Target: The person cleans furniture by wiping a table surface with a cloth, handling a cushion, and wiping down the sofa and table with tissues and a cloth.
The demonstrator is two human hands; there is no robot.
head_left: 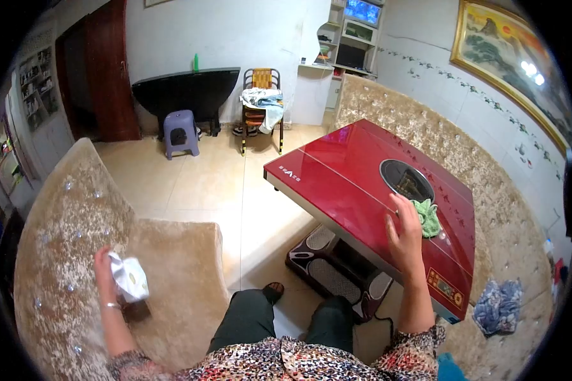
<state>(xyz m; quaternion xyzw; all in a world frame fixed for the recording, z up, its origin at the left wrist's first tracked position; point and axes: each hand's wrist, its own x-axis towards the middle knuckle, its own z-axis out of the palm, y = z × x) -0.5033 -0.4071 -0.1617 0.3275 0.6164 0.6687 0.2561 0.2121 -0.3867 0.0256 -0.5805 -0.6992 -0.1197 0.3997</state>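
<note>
My left hand [103,273] is at the left, over the beige sofa [178,254], with its fingers wrapped on the edge of a white packet [129,278]. A bracelet circles that wrist. At the right, my right hand [405,228] is raised over the red table [337,165], its fingers apart. Just beside its fingertips a crumpled green cloth [428,219] lies on the tabletop, near the round dark plate [407,180] set in the table.
Below the table stands a dark base [337,270]. A purple stool [180,133], a chair with cloths [261,105] and a black table [184,95] are by the far wall. A tufted sofa [502,228] curves along the right, with a patterned cloth [497,307].
</note>
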